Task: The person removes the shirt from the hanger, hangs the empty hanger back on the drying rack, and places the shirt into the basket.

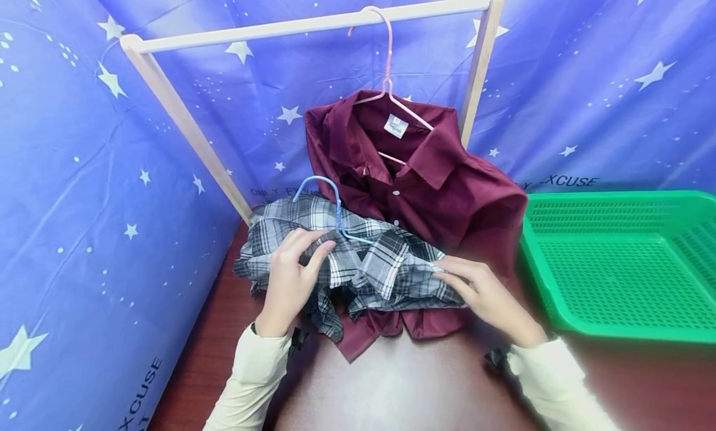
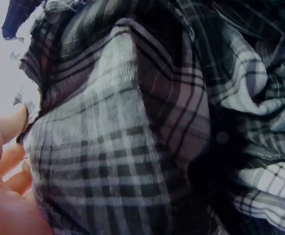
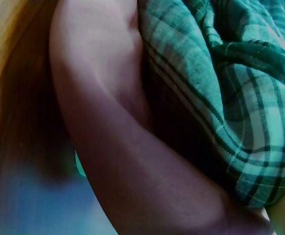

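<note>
A grey, black and white plaid shirt [image 1: 386,263] lies bunched over the lower part of a maroon shirt. A blue hanger [image 1: 339,210] sits in its neck, hook upward and curving left. My left hand [image 1: 291,272] pinches the plaid fabric by the collar, left of the hanger; the left wrist view shows thumb and fingers at a cloth edge [image 2: 32,122]. My right hand [image 1: 483,291] pinches the shirt's right shoulder between thumb and fingers. In the right wrist view plaid cloth [image 3: 260,117] bulges beside the hand, its fingertips out of sight.
The maroon shirt [image 1: 447,201] hangs by a pink hanger [image 1: 388,51] from a wooden rack [image 1: 313,25], its lower part on the dark red table [image 1: 386,387]. A green plastic basket [image 1: 559,319] stands at the right. Blue star-patterned cloth [image 1: 112,170] encloses the back and left.
</note>
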The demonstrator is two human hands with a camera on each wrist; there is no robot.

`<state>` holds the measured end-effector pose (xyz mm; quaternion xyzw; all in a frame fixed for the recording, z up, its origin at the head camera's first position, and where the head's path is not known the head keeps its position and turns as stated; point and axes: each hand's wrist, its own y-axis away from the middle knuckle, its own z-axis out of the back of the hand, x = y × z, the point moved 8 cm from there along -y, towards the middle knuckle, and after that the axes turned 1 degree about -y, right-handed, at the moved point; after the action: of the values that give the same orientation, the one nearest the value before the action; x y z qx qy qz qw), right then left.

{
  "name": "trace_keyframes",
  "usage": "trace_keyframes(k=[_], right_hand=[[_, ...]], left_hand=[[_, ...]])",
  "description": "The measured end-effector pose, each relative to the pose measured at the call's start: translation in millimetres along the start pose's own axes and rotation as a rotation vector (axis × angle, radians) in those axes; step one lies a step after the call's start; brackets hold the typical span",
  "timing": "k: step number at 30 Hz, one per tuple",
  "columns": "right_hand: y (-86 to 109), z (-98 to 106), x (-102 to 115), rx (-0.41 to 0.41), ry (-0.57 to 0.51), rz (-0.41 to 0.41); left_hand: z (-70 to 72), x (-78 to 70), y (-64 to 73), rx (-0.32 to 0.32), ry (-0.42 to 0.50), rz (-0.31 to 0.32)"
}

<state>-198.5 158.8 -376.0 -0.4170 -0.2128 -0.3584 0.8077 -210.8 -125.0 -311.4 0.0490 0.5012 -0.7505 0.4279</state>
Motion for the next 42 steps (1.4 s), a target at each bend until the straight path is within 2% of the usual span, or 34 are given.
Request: trace_keyframes(k=[7,14,19,27,31,37,42], right_hand=[[-0.8,0.5,3.6,0.015,0.031,0.008],[-9.1,8.9,15.4,0.017,0.151,-0.013],[-23.4,12.2,30.7,0.024,0.118,0.017],[-47.3,-1.8,56.6,0.066,0.053,0.1],[-54.6,-13.7,62.7,0.1,0.062,0.127],[-54.2,-24.7,60.4,0.157,0.092,0.114],[-50.5,-23.1,53.9,0.149,0.103,0.081]], left_hand=[[-2.5,0.8,-0.7,-0.024,0.026,0.029],[-4.9,2.1,0.1,-0.021,0.024,0.034],[-5.5,1.6,0.3,-0.032,0.033,0.032],[-5.5,2.0,1.4,-0.038,0.044,0.032],[-5.1,3.2,1.8,-0.043,0.043,0.033],[-5.1,1.9,2.4,-0.071,0.016,0.0],[-3.1,-0.2,2.9,-0.091,0.002,-0.02]])
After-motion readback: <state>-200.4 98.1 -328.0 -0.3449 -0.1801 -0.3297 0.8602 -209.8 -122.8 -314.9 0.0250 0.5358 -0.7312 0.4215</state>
